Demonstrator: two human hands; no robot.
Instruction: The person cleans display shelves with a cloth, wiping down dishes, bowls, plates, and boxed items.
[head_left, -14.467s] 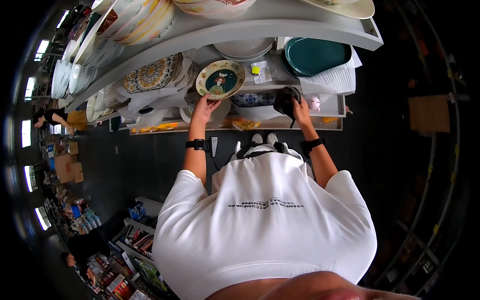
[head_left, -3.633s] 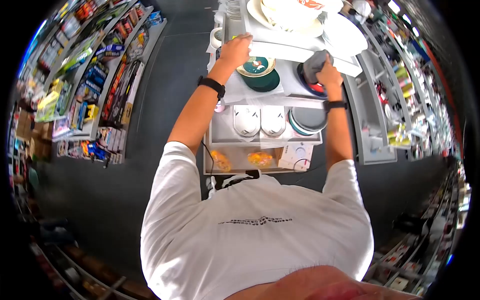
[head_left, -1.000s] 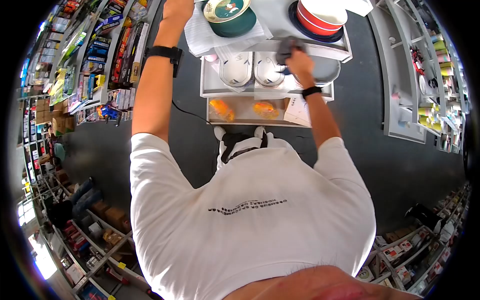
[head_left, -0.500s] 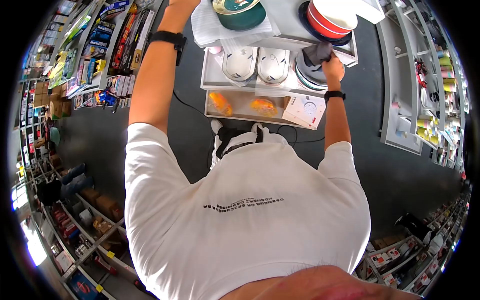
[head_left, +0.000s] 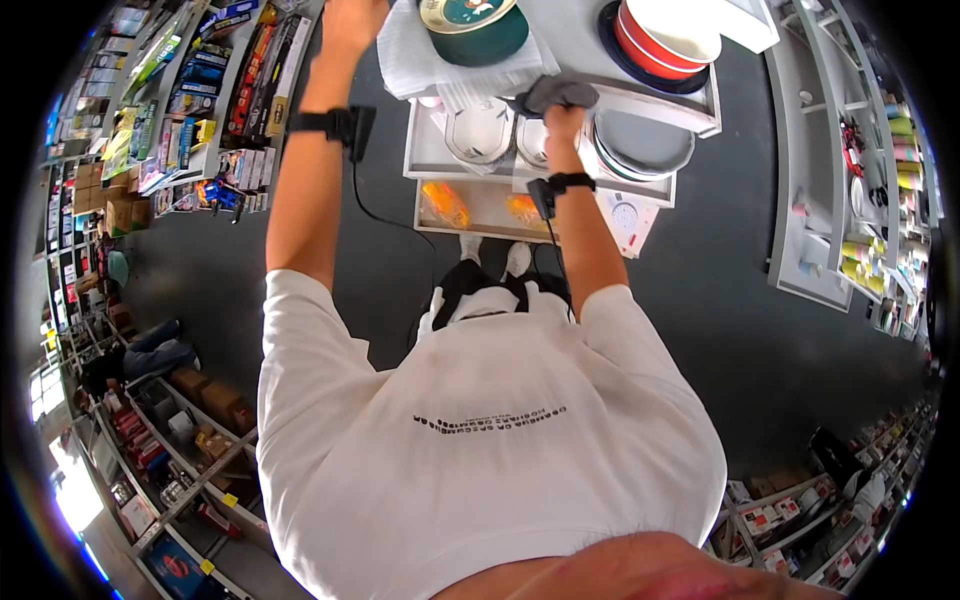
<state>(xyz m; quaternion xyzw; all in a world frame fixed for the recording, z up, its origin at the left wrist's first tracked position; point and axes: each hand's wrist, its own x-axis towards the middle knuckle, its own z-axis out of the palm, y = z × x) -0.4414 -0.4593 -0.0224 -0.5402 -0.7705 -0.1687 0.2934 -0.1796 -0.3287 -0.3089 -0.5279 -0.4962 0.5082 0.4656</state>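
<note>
My right hand [head_left: 564, 122] is closed around a bunched dark grey cloth [head_left: 560, 95], in front of the shelf's top level. Just beneath that cloth are two white patterned dishes [head_left: 478, 135]; my hand and forearm cover part of the right one. At the top left edge of the view, my left hand [head_left: 352, 22] is raised; its fingers are cut off and blurred. A dark green bowl [head_left: 482, 42] with a decorated piece on top sits on white foam wrap [head_left: 405, 60], right of my left hand. Grey plates [head_left: 645, 145] are stacked right of my right hand.
Red bowls with white insides [head_left: 655, 45] stand on a dark plate at the top right. The lower shelf holds orange packets [head_left: 445, 203] and a white box [head_left: 628, 222]. Stocked shelving [head_left: 215, 90] lines both sides. A cable [head_left: 385, 218] hangs from my left wristband.
My right hand has moved left with the grey cloth, from the grey plates to above the white dishes. My left hand has come slightly lower in the view.
</note>
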